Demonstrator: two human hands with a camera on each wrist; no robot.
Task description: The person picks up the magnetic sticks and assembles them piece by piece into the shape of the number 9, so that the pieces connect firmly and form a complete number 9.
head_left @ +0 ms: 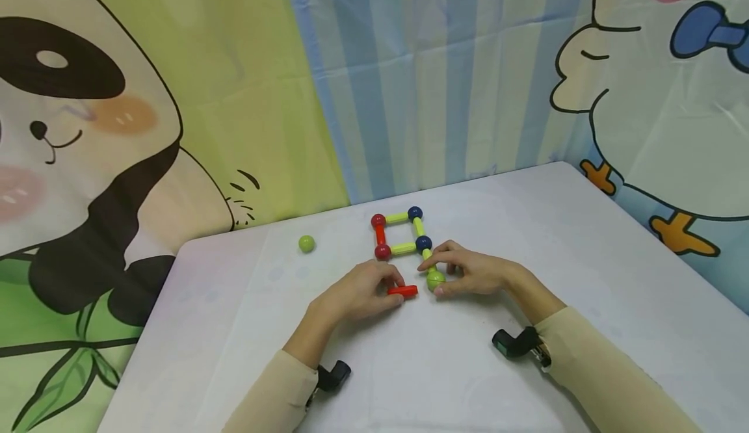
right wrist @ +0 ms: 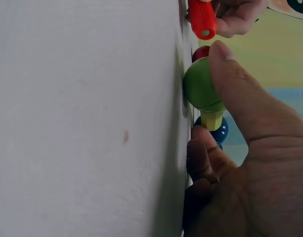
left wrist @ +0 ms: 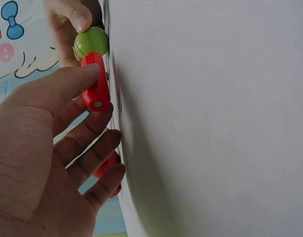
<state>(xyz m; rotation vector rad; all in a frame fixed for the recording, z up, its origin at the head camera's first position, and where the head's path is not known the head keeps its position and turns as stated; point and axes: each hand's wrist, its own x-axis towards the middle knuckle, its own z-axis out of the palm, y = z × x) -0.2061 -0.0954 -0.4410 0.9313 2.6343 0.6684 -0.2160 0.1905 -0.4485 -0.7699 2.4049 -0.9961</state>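
My left hand (head_left: 364, 290) pinches a short red magnetic rod (head_left: 405, 292) between thumb and fingers, low over the table. A small metal disc shows at the rod's end in the left wrist view. My right hand (head_left: 480, 272) holds a green ball (head_left: 435, 279) with the thumb against it, the fingers beside the yellow-green rod (right wrist: 211, 120) joined to it. That rod leads to a dark blue ball (head_left: 424, 244), one corner of a flat square with a red ball (head_left: 383, 251) at another corner. The red rod's free end points toward the green ball, a small gap between them.
A loose green ball (head_left: 306, 244) lies on the white table (head_left: 257, 342), left of the square. The square's far side has a red ball (head_left: 378, 221) and a dark blue ball (head_left: 415, 212). Behind the table hangs a printed cartoon curtain (head_left: 409, 95).
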